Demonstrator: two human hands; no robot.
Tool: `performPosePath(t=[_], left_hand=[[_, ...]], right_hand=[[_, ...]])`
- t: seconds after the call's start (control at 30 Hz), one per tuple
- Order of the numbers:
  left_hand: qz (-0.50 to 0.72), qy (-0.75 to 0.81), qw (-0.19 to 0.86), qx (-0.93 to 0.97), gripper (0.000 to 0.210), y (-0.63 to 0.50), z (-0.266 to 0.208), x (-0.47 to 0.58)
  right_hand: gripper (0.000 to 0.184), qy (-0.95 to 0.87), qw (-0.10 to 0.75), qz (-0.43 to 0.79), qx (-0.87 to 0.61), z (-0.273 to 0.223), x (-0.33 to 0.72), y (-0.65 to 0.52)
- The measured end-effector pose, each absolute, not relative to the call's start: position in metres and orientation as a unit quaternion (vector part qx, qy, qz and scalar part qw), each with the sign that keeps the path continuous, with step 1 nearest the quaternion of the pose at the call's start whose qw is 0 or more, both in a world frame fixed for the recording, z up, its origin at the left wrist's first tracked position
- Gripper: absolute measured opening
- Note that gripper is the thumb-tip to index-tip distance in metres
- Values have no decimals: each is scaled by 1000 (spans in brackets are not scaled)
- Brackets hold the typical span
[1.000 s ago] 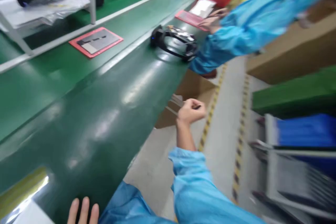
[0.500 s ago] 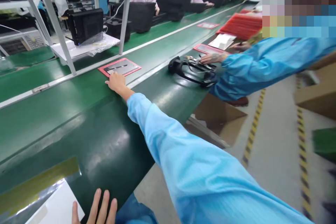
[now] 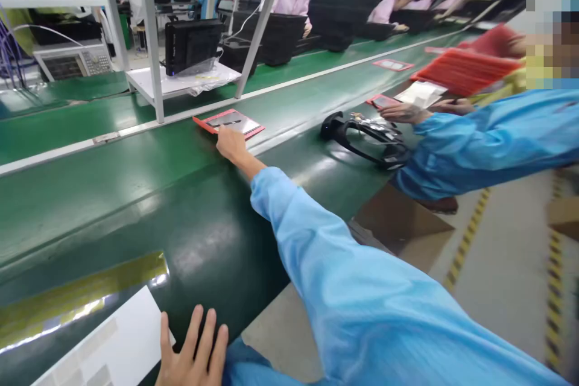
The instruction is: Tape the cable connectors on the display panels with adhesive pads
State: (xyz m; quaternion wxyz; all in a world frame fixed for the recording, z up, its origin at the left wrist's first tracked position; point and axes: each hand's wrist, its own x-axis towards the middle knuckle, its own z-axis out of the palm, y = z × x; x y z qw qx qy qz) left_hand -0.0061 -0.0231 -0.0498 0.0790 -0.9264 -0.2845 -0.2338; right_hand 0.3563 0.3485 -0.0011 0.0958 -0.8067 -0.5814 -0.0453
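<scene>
Panel (image 3: 246, 124) in red frame, right hand (image 3: 231, 143) at its near edge

The back of the right hand covers the panel's near-left side; the fingertips are hidden, so I cannot tell whether they grip. The left hand (image 3: 194, 353), cut off below, spreads four fingers wide at the corner of a white sheet (image 3: 129, 332), also cut off, its grey patches unreadable. Pixelation hides part of the co-worker in blue sleeves (image 3: 502, 126).

Three red-framed panels show: this one, a second panel (image 3: 380, 101) by the co-worker's two hands (image 3: 407, 113), and a third panel (image 3: 392, 64) farther off. There is one black headset-like object (image 3: 362, 143); a stack of red trays (image 3: 465, 75) is too blurred to count.

The panel lies on a glossy green work surface (image 3: 90, 193), with a yellow strip (image 3: 85, 286) nearer. Behind stands a white shelf (image 3: 151, 81) bearing a black device (image 3: 194, 42). Two yellow-and-black tapes (image 3: 468, 238) mark the grey floor (image 3: 506, 277).
</scene>
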Motion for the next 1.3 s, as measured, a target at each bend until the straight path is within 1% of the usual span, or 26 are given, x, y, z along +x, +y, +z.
performPosePath(t=[0.13,0.2,0.33,0.43,0.5,0.6,0.67,0.73,0.83,0.93,1.03,1.17,1.23,1.3], left_hand=[[-206,-294,78,-930,45,-27,-43,-5],[-198,-300,77,-930,44,-29,-40,-4],[-167,-300,76,-936,43,-30,-38,-3],[-151,-294,70,-941,43,-30,-36,-4],[-157,-295,49,-941,40,-31,-30,-5],[-222,-313,-11,-924,27,-33,-14,-1],[-280,-338,-41,-897,22,-31,-1,6],[-298,-384,-36,-873,25,-25,7,18],[-237,-452,-12,-860,40,-12,4,41],[-171,-471,-14,-866,44,-8,-11,59],[-150,-470,-1,-870,43,-18,-23,64],[-132,-472,28,-871,44,-37,-25,56],[-118,-480,38,-868,44,-44,-23,51],[-112,-496,34,-860,43,-49,-17,46]], right_hand=[[37,-595,119,-51,-793,-7,348,286],[33,-617,134,-45,-774,-14,341,243],[20,-690,178,-11,-702,-37,323,144],[29,-737,223,19,-638,-52,312,75],[34,-757,248,39,-603,-57,310,38],[34,-768,268,73,-577,-55,316,-5],[32,-754,276,90,-589,-50,324,-25],[37,-709,289,85,-638,-46,330,-36],[49,-601,301,43,-739,-46,329,-39],[48,-541,289,34,-789,-53,312,-34],[48,-528,289,53,-796,-61,291,-33],[51,-518,305,71,-796,-63,278,-38],[52,-524,302,82,-792,-57,278,-40],[48,-522,320,81,-787,-44,276,-41]])
